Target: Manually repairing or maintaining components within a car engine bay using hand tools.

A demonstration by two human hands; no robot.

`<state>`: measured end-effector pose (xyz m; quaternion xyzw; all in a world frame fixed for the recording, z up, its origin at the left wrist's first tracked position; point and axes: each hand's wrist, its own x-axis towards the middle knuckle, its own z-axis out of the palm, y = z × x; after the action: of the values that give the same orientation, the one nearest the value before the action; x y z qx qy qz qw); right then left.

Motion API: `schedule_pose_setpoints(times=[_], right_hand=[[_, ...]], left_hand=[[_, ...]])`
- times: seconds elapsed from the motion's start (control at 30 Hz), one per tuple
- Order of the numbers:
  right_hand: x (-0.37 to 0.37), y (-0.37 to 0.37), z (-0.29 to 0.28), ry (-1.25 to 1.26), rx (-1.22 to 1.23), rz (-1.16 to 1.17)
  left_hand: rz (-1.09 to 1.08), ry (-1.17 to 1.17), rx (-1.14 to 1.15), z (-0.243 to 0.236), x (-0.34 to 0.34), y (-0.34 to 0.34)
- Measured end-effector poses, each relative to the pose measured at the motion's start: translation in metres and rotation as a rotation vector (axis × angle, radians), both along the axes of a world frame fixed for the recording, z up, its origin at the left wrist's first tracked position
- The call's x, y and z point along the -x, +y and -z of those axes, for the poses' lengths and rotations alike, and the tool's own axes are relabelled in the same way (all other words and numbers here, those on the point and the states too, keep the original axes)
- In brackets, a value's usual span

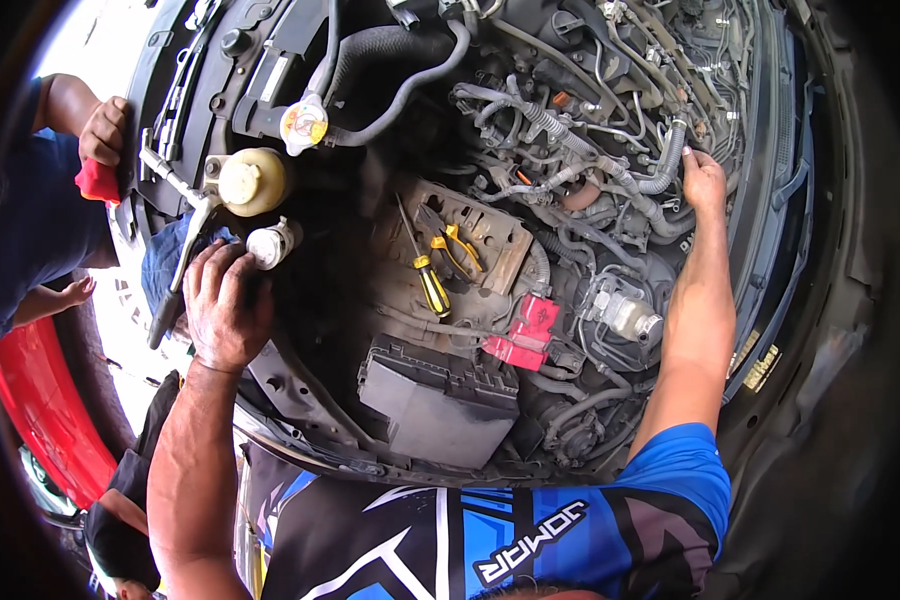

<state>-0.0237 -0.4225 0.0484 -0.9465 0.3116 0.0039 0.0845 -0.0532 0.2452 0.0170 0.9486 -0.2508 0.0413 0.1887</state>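
Note:
My left hand (225, 305) rests at the front edge of the engine bay, fingers slightly bent and nothing visible in them. Beside it lie a ratchet wrench (187, 258) with a dark handle and a blue cloth (160, 262); a white round cap (267, 246) sits by its fingertips. Deep at the back of the bay, my right hand (705, 182) is closed next to a grey corrugated hose (662, 180), thumb against the hose. The other fingers are partly hidden. A yellow-and-black screwdriver (431, 288) and yellow-handled pliers (457, 245) lie on a dirty metal tray (500, 240).
A black box (440, 415) and a red cover (523, 333) sit near me. Yellowed reservoir (255, 182) and radiator cap (304, 124) stand at the front. Hoses and wiring crowd the back right. At left, another person's hand (104, 132) rests on the car's edge above something red (97, 182).

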Motion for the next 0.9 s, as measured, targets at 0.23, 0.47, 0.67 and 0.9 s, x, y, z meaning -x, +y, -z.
schedule_pose_setpoints(times=[0.23, 0.47, 0.67, 0.9], right_hand=[[-0.003, -0.026, 0.004, -0.044, -0.234, 0.026], [-0.006, -0.023, 0.002, -0.021, -0.122, -0.115], [-0.011, -0.026, 0.008, 0.007, -0.071, -0.133], [-0.017, -0.014, 0.011, -0.043, 0.127, -0.193]], left_hand=[[0.002, 0.007, 0.024, 0.002, 0.000, 0.000], [0.007, 0.020, 0.016, 0.003, 0.001, -0.004], [0.005, 0.015, 0.004, 0.003, 0.000, -0.004], [-0.006, 0.004, 0.002, -0.005, -0.002, 0.000]])
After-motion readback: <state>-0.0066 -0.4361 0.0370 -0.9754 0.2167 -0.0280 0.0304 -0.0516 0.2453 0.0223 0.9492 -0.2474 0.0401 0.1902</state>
